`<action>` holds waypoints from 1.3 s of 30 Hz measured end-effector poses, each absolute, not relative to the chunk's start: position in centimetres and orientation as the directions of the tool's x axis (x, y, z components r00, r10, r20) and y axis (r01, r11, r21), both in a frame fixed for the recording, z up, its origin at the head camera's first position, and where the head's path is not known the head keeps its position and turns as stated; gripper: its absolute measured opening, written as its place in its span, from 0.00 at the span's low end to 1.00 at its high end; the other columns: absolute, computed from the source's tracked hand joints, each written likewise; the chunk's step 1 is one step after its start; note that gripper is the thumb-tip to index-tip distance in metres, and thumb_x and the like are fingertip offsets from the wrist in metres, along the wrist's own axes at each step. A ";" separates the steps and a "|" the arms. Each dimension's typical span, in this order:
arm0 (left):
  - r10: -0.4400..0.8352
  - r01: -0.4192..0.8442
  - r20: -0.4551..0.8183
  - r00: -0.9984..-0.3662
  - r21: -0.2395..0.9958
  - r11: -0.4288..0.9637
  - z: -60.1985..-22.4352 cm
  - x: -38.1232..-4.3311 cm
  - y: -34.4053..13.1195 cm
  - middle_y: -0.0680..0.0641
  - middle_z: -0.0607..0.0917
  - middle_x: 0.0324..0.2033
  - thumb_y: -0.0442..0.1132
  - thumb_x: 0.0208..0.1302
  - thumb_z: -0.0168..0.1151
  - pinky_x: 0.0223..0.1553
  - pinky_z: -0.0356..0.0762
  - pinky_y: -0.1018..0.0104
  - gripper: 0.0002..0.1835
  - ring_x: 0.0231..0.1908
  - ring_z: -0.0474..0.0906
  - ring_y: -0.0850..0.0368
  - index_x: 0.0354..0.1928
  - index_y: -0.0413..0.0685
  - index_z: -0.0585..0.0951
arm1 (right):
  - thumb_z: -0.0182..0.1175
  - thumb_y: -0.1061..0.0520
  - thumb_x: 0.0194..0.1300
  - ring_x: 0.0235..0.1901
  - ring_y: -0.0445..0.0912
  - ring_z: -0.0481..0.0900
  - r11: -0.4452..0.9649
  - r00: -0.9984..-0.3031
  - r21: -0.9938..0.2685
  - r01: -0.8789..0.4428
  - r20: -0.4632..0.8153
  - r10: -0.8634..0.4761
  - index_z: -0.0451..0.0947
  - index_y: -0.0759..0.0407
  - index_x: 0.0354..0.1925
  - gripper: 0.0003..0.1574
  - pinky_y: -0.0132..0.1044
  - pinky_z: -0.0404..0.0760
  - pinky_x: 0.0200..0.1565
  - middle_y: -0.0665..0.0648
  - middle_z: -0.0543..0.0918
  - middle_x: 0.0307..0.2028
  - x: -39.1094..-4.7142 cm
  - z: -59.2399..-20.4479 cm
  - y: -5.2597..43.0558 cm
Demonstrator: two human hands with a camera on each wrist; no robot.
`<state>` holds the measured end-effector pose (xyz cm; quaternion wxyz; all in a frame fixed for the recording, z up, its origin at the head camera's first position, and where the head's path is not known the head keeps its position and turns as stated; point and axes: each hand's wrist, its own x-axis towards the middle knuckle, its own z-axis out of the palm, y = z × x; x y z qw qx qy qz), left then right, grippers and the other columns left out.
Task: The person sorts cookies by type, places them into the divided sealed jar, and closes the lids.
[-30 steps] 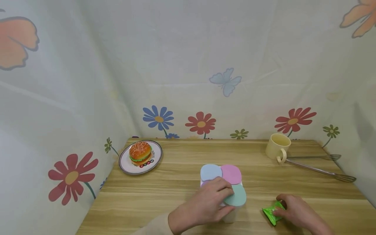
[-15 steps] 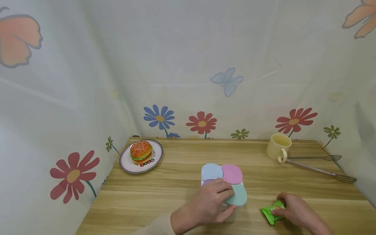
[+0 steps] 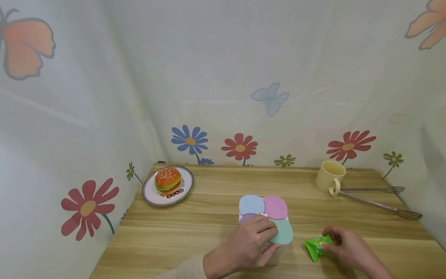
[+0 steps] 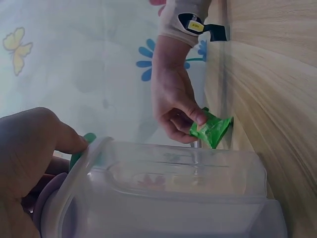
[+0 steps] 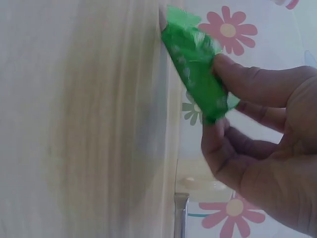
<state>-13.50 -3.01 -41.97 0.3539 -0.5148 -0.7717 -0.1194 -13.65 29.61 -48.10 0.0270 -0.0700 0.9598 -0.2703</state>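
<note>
My left hand (image 3: 244,244) grips the top of a translucent plastic container (image 4: 188,178), its fingers curled over the lid (image 3: 276,207) with blue, pink, purple and green rounded flaps. The thumb lies along the container's near side. In the left wrist view, a fingertip is at the green flap's edge and the purple flap (image 4: 48,196) shows beneath the hand. Right of the container, my right hand (image 3: 353,248) pinches a small green wrapped packet (image 3: 316,247) between thumb and fingers. The packet (image 5: 195,69) is tilted, its free end close to the tabletop.
A toy hamburger (image 3: 168,180) sits on a round plate (image 3: 150,194) at the back left. Toward the back right stand a yellow mug (image 3: 326,179) and two metal utensils, one a whisk (image 3: 408,214). Flowered cloth (image 3: 209,69) hangs behind the wooden table (image 3: 167,236).
My right hand has moved slightly left and away from me with the green packet, nearer the container. The left hand stays on the lid.
</note>
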 end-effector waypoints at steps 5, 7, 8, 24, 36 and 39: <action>0.677 0.890 0.708 -0.202 -0.155 0.428 -41.9 -13.8 -2.9 0.54 0.84 0.36 0.47 0.57 0.65 0.53 0.75 0.74 0.11 0.41 0.80 0.62 0.36 0.48 0.84 | 0.74 0.53 0.48 0.28 0.33 0.72 0.817 -0.991 -0.566 -0.113 0.002 -0.136 0.81 0.53 0.40 0.20 0.28 0.74 0.31 0.46 0.79 0.29 -13.7 -47.9 29.4; 0.663 0.897 0.724 -0.190 -0.146 0.417 -41.9 -14.0 -2.9 0.55 0.84 0.35 0.46 0.57 0.64 0.52 0.76 0.75 0.10 0.40 0.80 0.62 0.35 0.48 0.84 | 0.74 0.52 0.48 0.29 0.33 0.73 0.805 -0.991 -0.583 -0.111 0.001 -0.135 0.81 0.54 0.41 0.21 0.28 0.76 0.32 0.47 0.80 0.30 -13.6 -47.7 29.3; 0.657 0.902 0.730 -0.187 -0.137 0.409 -41.9 -14.1 -2.9 0.54 0.84 0.35 0.45 0.57 0.64 0.51 0.76 0.75 0.10 0.39 0.80 0.62 0.35 0.47 0.84 | 0.74 0.52 0.48 0.29 0.33 0.73 0.798 -0.991 -0.592 -0.111 0.003 -0.135 0.81 0.54 0.42 0.22 0.28 0.76 0.32 0.47 0.81 0.31 -13.5 -47.6 29.3; 0.644 0.889 0.716 -0.269 -0.073 0.453 -41.2 -13.7 -2.8 0.56 0.85 0.33 0.46 0.57 0.67 0.47 0.77 0.77 0.09 0.37 0.81 0.64 0.33 0.49 0.85 | 0.75 0.49 0.48 0.30 0.32 0.79 0.782 -0.986 -0.603 -0.159 0.138 -0.094 0.81 0.57 0.44 0.26 0.27 0.80 0.33 0.48 0.86 0.34 -13.1 -45.0 28.2; 0.642 0.885 0.659 -0.392 0.081 0.458 -40.8 -13.8 -2.8 0.56 0.86 0.34 0.46 0.56 0.68 0.45 0.76 0.78 0.10 0.37 0.80 0.64 0.35 0.49 0.86 | 0.76 0.56 0.47 0.30 0.31 0.79 0.753 -0.956 -0.603 -0.261 0.268 -0.117 0.83 0.54 0.41 0.20 0.28 0.81 0.32 0.49 0.87 0.33 -13.0 -43.5 27.7; 0.645 0.882 0.643 -0.413 0.107 0.458 -40.7 -13.9 -2.9 0.56 0.87 0.35 0.46 0.56 0.68 0.44 0.76 0.78 0.09 0.37 0.80 0.64 0.35 0.49 0.86 | 0.76 0.56 0.47 0.29 0.31 0.78 0.748 -0.951 -0.605 -0.273 0.287 -0.114 0.83 0.52 0.40 0.19 0.28 0.81 0.32 0.48 0.87 0.32 -13.0 -43.3 27.6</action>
